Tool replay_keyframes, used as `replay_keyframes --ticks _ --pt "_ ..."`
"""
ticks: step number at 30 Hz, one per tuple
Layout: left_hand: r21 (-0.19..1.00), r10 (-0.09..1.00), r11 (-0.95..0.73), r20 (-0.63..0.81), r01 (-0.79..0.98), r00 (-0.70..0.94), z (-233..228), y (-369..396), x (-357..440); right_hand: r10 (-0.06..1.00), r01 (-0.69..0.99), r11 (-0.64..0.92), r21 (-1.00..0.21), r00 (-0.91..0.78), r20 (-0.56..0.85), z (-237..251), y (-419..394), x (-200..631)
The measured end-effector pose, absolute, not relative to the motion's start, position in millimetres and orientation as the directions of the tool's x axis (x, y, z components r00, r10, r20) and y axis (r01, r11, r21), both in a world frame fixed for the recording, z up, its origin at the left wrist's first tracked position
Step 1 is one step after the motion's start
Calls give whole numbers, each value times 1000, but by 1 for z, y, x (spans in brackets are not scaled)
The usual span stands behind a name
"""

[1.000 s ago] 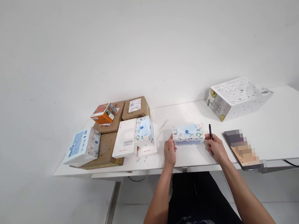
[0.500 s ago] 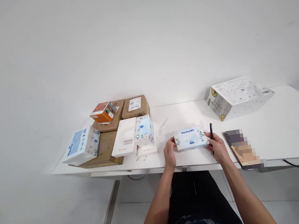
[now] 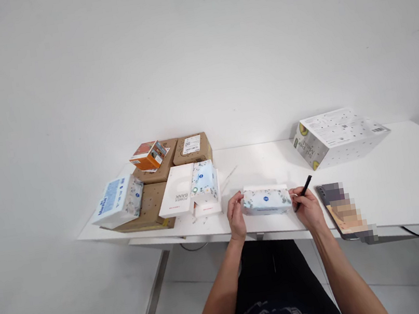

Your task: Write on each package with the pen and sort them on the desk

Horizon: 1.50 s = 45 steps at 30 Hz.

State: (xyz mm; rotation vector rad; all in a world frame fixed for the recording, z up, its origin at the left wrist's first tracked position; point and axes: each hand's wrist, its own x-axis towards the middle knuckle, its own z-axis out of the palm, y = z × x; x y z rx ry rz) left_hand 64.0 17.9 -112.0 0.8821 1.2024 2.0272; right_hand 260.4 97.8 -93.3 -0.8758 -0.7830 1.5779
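Note:
A tissue pack, white and pale blue with a leaf print, sits between my two hands near the table's front edge. Its narrow side with a blue round logo faces me. My left hand grips the pack's left end, the fingertips curled at its edge. At the right end, my right hand touches the pack with its fingertips while holding a black pen. The pen tilts up to the right. Some fingers of both hands are hidden behind the pack.
On the left stand several brown cartons, an orange box, a white power bank box and two more tissue packs. A large speckled box is at the back right. A phone lies right of my right hand.
The tissue pack has been turned from its printed broad face to its narrow side. The pen has tipped from upright to slanting right. The view has shifted slightly.

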Motion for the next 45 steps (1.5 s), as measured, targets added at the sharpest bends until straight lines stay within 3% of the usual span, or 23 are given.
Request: replay_keyframes --ticks 6,11,18,21,25,30,34,45 --pt "928 774 -360 353 93 -525 -107 15 65 989 -522 -145 -841 -80 -121 -88 99 261" --pt "887 786 -370 458 276 -416 -104 13 66 994 -621 -51 -782 42 -98 -62 100 266" --pt "730 724 -512 651 453 -231 -103 13 72 972 -713 128 -689 229 -57 -17 100 271" --pt "677 712 -543 685 497 -156 -103 13 75 970 -584 152 -797 244 6 -15 95 261" --pt "682 733 -515 664 518 -146 -103 12 76 981 -211 119 -970 177 82 -21 84 246" --pt "706 759 -481 632 519 -155 -101 11 75 985 92 172 -981 -29 170 -25 78 244" --pt "717 771 -468 617 516 -158 -100 11 76 979 175 170 -970 -143 146 -30 80 245" --pt "724 774 -461 611 513 -166 -101 11 75 955 347 279 -895 -198 221 -32 82 244"
